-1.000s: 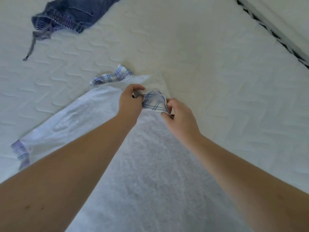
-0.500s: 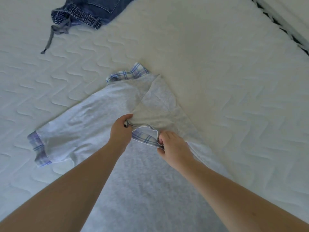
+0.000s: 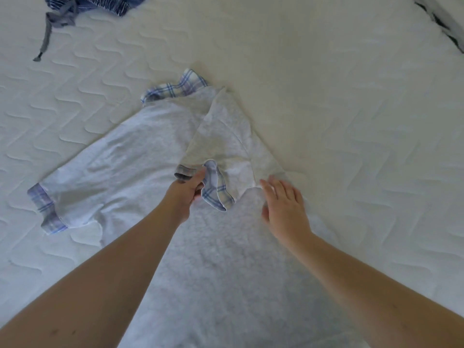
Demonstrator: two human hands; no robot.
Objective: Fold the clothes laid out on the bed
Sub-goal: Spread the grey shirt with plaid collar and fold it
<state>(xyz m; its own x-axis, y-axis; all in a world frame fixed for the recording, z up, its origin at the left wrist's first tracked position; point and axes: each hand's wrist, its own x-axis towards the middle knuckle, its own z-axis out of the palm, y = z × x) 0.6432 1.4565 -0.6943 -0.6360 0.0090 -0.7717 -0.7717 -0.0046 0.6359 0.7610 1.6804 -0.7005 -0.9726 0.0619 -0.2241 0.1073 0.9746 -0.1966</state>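
A light grey T-shirt [image 3: 140, 156] with blue plaid collar and cuffs lies flat on the white quilted mattress [image 3: 351, 121]. Its right sleeve is folded inward over the chest, with the plaid cuff [image 3: 216, 189] lying at the middle of the shirt. My left hand [image 3: 185, 194] pinches that cuff at its left end. My right hand [image 3: 283, 207] hovers flat, fingers straight, just over the folded edge of the shirt and holds nothing. The left sleeve with its plaid cuff [image 3: 44, 209] lies spread out to the left.
Dark blue shorts [image 3: 110, 3] with a grey drawstring [image 3: 47, 31] lie at the far left corner of the bed. The mattress edge [image 3: 442, 23] with a dark strip runs along the far right.
Both hands carried the plaid cuff toward me, folding the right sleeve over the shirt. My right hand has let go of the cuff and opened; the left still pinches it.
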